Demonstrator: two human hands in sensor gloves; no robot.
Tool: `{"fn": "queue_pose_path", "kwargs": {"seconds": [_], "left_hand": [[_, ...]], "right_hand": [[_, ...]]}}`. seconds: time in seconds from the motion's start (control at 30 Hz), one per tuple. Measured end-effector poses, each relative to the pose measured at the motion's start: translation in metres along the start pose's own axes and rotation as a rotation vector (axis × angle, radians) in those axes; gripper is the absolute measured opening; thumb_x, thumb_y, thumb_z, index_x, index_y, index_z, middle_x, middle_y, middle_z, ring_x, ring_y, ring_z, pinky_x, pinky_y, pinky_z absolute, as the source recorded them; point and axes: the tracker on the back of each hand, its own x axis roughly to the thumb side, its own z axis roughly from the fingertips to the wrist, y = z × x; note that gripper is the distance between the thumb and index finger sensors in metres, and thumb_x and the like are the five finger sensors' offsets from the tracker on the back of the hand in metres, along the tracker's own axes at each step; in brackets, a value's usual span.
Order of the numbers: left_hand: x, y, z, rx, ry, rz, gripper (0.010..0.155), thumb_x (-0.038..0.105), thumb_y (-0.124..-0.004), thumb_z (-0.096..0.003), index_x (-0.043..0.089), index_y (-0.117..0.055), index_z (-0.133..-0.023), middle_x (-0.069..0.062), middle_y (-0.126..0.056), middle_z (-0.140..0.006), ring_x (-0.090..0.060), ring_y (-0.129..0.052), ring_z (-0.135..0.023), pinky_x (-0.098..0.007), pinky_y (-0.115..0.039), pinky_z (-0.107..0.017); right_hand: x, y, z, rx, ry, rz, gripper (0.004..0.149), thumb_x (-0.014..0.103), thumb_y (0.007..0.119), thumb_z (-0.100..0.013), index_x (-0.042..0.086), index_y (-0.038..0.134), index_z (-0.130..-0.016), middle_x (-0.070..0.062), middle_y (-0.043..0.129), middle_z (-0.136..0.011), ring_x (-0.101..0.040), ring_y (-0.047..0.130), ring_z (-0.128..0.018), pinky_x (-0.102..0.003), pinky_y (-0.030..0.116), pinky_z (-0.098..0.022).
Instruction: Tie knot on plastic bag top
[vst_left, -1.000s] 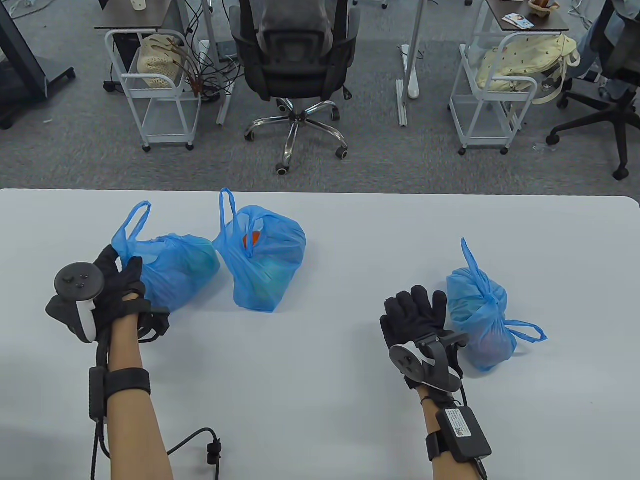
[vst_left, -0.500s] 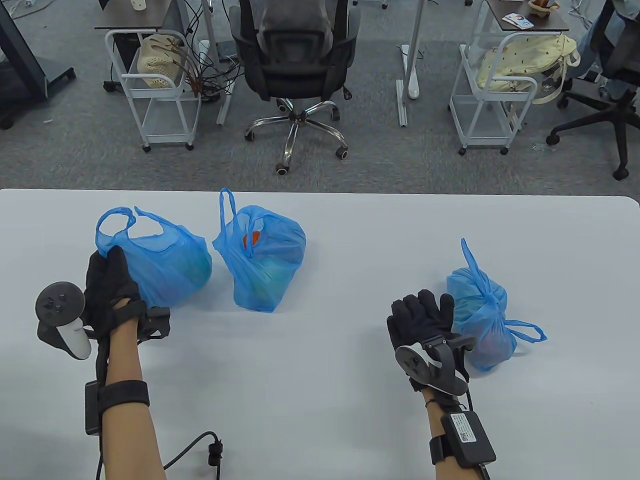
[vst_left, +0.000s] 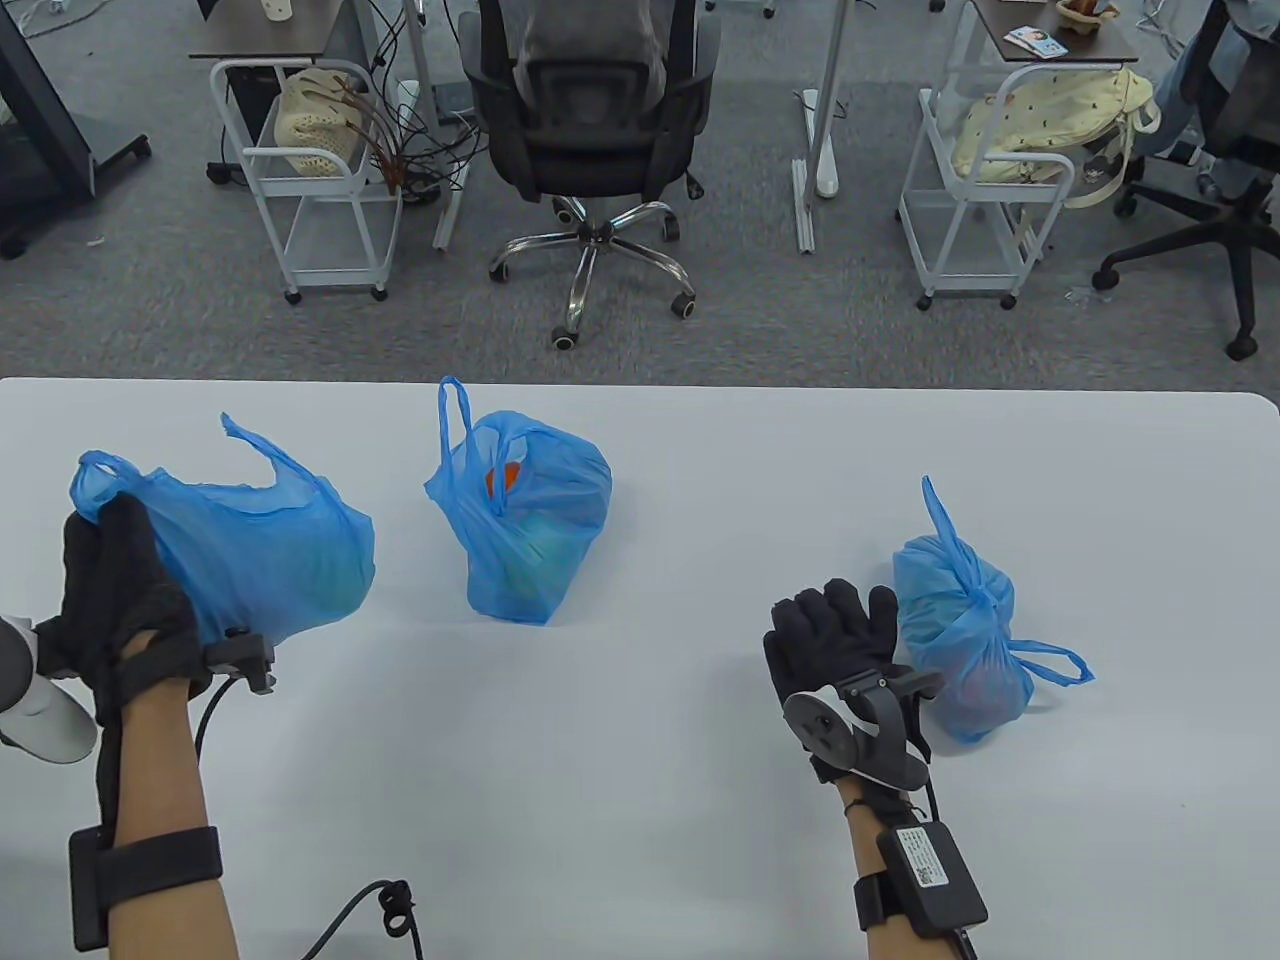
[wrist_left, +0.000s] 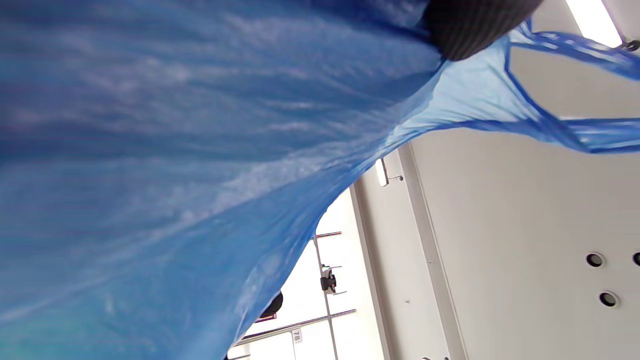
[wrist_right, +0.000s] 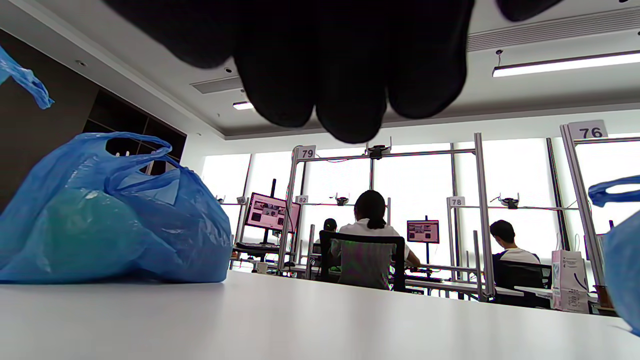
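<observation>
Three blue plastic bags lie on the white table (vst_left: 700, 800). My left hand (vst_left: 105, 535) grips the untied left bag (vst_left: 270, 565) at one handle (vst_left: 95, 478) near the table's left edge. Its other handle (vst_left: 255, 445) sticks up free. In the left wrist view this bag (wrist_left: 175, 150) fills the frame under a fingertip (wrist_left: 475, 25). My right hand (vst_left: 830, 630) is open with fingers spread and holds nothing. It is just left of the tied bag (vst_left: 960, 625). The right hand's fingers (wrist_right: 350, 75) hang at the top of the right wrist view.
An untied middle bag (vst_left: 525, 520) with an orange item inside stands between my hands and shows in the right wrist view (wrist_right: 110, 215). A black cable (vst_left: 390, 900) lies at the table's front left. An office chair (vst_left: 590, 130) and carts stand beyond the far edge.
My left hand has moved left and pulled the left bag with it, stretching its top open. The right hand has stayed beside the tied bag.
</observation>
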Motion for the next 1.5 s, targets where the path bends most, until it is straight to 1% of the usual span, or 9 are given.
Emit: {"fn": "queue_pose_path", "kwargs": {"seconds": [0.17, 0.3, 0.4, 0.7, 0.93, 1.1, 1.3, 1.4, 1.5], "left_hand": [[0.039, -0.014, 0.013, -0.070, -0.065, 0.065, 0.037, 0.057, -0.059, -0.0593, 0.040, -0.075, -0.088, 0.011, -0.090, -0.090, -0.018, -0.094, -0.089, -0.062, -0.066, -0.073], [0.061, -0.035, 0.026, -0.128, -0.091, 0.082, 0.037, 0.057, -0.058, -0.0593, 0.041, -0.075, -0.089, 0.011, -0.090, -0.091, -0.018, -0.094, -0.089, -0.062, -0.066, -0.073], [0.071, -0.058, 0.035, -0.195, -0.102, 0.100, 0.037, 0.057, -0.058, -0.0593, 0.041, -0.075, -0.088, 0.011, -0.090, -0.091, -0.018, -0.094, -0.089, -0.062, -0.066, -0.073], [0.073, -0.143, 0.074, -0.364, -0.092, 0.101, 0.038, 0.057, -0.059, -0.0585, 0.041, -0.075, -0.088, 0.011, -0.090, -0.091, -0.018, -0.094, -0.088, -0.061, -0.067, -0.072], [0.030, -0.198, 0.122, -0.427, 0.017, 0.177, 0.038, 0.056, -0.059, -0.0584, 0.040, -0.075, -0.089, 0.010, -0.091, -0.091, -0.018, -0.095, -0.087, -0.061, -0.066, -0.072], [-0.009, -0.226, 0.146, -0.481, 0.079, 0.261, 0.038, 0.056, -0.058, -0.0586, 0.041, -0.074, -0.089, 0.011, -0.090, -0.091, -0.018, -0.095, -0.087, -0.061, -0.066, -0.073], [-0.056, -0.238, 0.158, -0.506, 0.185, 0.397, 0.038, 0.055, -0.059, -0.0584, 0.039, -0.076, -0.089, 0.010, -0.091, -0.090, -0.019, -0.095, -0.087, -0.062, -0.063, -0.073], [-0.080, -0.238, 0.161, -0.516, 0.230, 0.413, 0.038, 0.054, -0.060, -0.0582, 0.038, -0.077, -0.088, 0.008, -0.092, -0.090, -0.020, -0.095, -0.087, -0.063, -0.061, -0.073], [-0.089, -0.237, 0.164, -0.488, 0.240, 0.373, 0.038, 0.054, -0.058, -0.0583, 0.038, -0.077, -0.088, 0.008, -0.092, -0.089, -0.019, -0.096, -0.086, -0.063, -0.062, -0.073]], "right_hand": [[-0.001, -0.005, 0.000, -0.024, 0.019, -0.047, 0.044, 0.040, 0.073, -0.049, 0.012, 0.089, -0.079, -0.017, 0.094, -0.078, -0.047, 0.086, -0.079, -0.072, 0.053, -0.056], [-0.002, -0.010, -0.001, -0.077, 0.068, -0.144, 0.043, 0.040, 0.073, -0.049, 0.012, 0.089, -0.078, -0.017, 0.094, -0.077, -0.047, 0.087, -0.079, -0.072, 0.054, -0.056], [-0.004, -0.011, -0.003, -0.095, 0.103, -0.193, 0.043, 0.040, 0.073, -0.049, 0.012, 0.089, -0.078, -0.017, 0.094, -0.077, -0.046, 0.087, -0.079, -0.072, 0.055, -0.056], [-0.030, -0.010, 0.001, -0.158, 0.377, -0.441, 0.043, 0.040, 0.074, -0.049, 0.012, 0.090, -0.078, -0.018, 0.095, -0.077, -0.048, 0.087, -0.078, -0.072, 0.055, -0.055], [-0.056, 0.000, 0.012, -0.136, 0.600, -0.717, 0.045, 0.042, 0.073, -0.050, 0.011, 0.090, -0.078, -0.019, 0.095, -0.077, -0.052, 0.080, -0.082, -0.074, 0.050, -0.055], [-0.062, 0.001, 0.015, -0.112, 0.609, -0.753, 0.046, 0.043, 0.073, -0.051, 0.011, 0.090, -0.079, -0.019, 0.095, -0.077, -0.052, 0.080, -0.082, -0.074, 0.050, -0.055], [-0.059, 0.010, 0.012, -0.017, 0.612, -0.875, 0.048, 0.044, 0.072, -0.051, 0.011, 0.090, -0.080, -0.020, 0.095, -0.078, -0.052, 0.082, -0.081, -0.074, 0.052, -0.055], [-0.058, 0.017, 0.012, 0.072, 0.592, -0.917, 0.049, 0.046, 0.071, -0.052, 0.010, 0.090, -0.081, -0.020, 0.095, -0.078, -0.051, 0.084, -0.080, -0.074, 0.055, -0.054], [-0.056, 0.023, 0.012, 0.174, 0.586, -0.968, 0.051, 0.048, 0.070, -0.053, 0.010, 0.091, -0.081, -0.020, 0.095, -0.078, -0.051, 0.086, -0.078, -0.073, 0.057, -0.054]]}}
